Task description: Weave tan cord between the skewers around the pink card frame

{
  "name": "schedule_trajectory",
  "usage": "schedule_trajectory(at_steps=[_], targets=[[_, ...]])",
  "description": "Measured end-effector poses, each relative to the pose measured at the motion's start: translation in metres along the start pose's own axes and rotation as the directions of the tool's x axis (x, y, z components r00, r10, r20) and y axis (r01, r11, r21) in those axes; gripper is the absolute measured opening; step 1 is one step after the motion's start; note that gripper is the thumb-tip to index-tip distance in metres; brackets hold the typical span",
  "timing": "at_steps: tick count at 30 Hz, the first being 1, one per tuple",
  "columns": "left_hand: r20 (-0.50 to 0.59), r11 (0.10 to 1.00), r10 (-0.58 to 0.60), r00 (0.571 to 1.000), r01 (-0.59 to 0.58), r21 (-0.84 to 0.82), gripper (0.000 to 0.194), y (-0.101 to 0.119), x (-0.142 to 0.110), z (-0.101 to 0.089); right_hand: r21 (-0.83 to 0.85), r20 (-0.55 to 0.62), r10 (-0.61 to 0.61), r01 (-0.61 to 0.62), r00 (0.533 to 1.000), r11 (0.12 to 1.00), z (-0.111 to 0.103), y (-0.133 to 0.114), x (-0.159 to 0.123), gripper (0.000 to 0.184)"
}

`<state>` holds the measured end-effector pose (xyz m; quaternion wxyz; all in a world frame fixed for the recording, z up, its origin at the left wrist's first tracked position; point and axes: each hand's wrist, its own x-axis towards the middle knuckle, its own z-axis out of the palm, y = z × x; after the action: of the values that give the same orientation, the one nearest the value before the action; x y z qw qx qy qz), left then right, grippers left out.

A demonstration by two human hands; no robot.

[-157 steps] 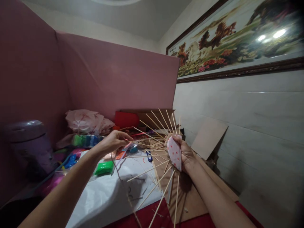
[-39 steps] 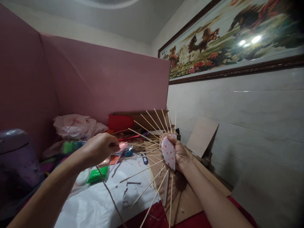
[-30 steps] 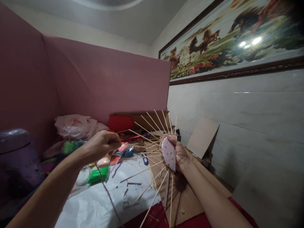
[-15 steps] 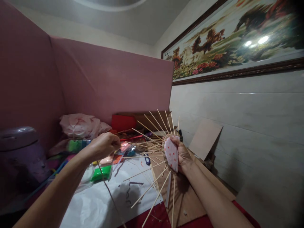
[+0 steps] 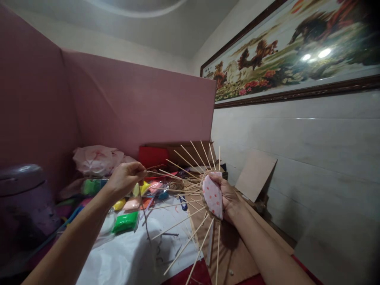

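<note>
My right hand grips a round woven base by its edge, thumb over the white cloth with orange-red dots that covers its face. Thin wooden sticks fan out from the base's rim like spokes. To the left, my left hand pinches a length of brown twine, whose loose end hangs down over the table. Between that hand and the base, a thin strand runs among the stick ends; I cannot tell twine from stick there.
Behind the sticks lies a ball of twine. Packets of coloured clay, one green, sit on the white sheet. A brown board lies under my right arm. Another board leans on the wall. A lidded purple container stands left.
My left hand has shifted slightly left and turned, its fingers now pinching more openly. The hanging twine has swung to the right. The base and its sticks have tilted a little.
</note>
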<state>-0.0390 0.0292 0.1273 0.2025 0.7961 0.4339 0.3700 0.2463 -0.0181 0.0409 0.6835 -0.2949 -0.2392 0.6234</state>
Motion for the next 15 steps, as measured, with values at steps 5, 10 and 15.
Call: schedule_trajectory(at_steps=[5, 10, 15], targets=[[-0.042, 0.997, 0.022, 0.999, -0.025, -0.073, 0.02, 0.0, 0.002, -0.001, -0.002, -0.001, -0.006, 0.006, 1.0, 1.0, 0.002, -0.003, -0.002, 0.008], [-0.004, 0.999, -0.035, 0.999, 0.035, 0.031, 0.021, -0.021, 0.008, 0.002, 0.022, -0.007, 0.002, -0.002, 1.0, 1.0, 0.007, -0.005, -0.001, 0.007], [0.057, 0.992, -0.066, 0.996, 0.06, 0.111, 0.019, -0.034, 0.009, 0.004, -0.037, 0.022, 0.02, -0.019, 1.0, 0.999, 0.019, -0.006, -0.004, 0.008]])
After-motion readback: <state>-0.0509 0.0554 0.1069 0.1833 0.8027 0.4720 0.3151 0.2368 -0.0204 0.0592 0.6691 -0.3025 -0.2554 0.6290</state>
